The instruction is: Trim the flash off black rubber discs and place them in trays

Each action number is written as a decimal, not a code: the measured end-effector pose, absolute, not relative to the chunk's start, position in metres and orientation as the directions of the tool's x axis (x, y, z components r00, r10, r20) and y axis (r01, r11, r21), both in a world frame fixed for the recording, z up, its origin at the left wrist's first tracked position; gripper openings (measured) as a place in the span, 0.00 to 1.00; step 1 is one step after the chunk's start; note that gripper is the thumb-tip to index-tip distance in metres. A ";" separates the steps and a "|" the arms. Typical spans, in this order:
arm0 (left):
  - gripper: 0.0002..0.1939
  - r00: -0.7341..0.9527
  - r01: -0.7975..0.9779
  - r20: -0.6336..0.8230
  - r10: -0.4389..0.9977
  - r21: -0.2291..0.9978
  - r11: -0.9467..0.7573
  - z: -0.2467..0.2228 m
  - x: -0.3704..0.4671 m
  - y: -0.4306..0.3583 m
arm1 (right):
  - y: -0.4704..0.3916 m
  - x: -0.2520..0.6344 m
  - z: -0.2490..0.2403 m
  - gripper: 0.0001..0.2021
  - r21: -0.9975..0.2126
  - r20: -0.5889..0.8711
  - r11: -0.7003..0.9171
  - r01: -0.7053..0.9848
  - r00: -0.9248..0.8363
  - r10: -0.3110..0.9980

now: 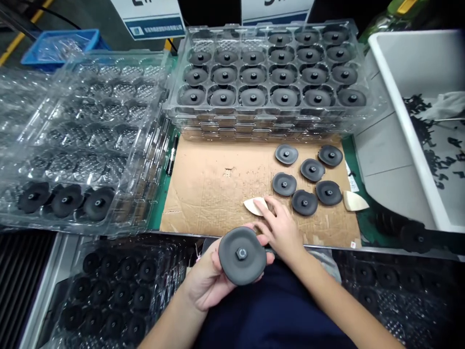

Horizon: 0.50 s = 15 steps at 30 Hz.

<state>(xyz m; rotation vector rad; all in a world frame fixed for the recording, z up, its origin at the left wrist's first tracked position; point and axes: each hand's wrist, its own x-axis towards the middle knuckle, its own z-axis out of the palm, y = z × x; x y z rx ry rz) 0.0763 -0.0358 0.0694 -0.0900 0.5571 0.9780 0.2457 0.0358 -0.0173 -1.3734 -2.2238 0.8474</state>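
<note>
In my left hand [207, 278] is a black rounded disc [236, 269] with a small hub at its centre, held face up close to me by the rim. My right hand [283, 228] is just beyond it, fingers closed on a cream-coloured wedge-shaped pad [253, 207] at the cardboard. Several similar black discs [305, 202] lie loose on the cardboard sheet [207, 194], right of and beyond my right hand. A second cream wedge [354, 201] lies at the right edge of the cardboard.
Stacked clear trays [269, 114] with black discs stand at the back. Other clear trays [141, 145] are at left, three discs in the front row. A white bin [399, 126] of small black pieces stands right. A black marker [172, 155] lies beside the cardboard. Filled trays [112, 291] sit below the table.
</note>
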 end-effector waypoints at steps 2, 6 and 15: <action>0.29 0.415 -0.823 -0.474 0.776 0.169 0.543 0.066 0.071 -0.037 | 0.039 0.242 -0.017 0.20 -0.658 0.024 0.345 0.669 -0.440 0.898; 0.29 0.360 -0.864 -0.453 0.815 0.167 0.474 0.060 0.063 -0.041 | 0.051 0.231 -0.004 0.15 -0.681 0.049 0.351 0.642 -0.438 0.898; 0.27 0.031 -0.927 -0.494 0.869 0.311 0.210 0.050 0.049 -0.046 | 0.042 0.212 0.025 0.11 -0.750 0.019 0.378 0.543 -0.554 0.833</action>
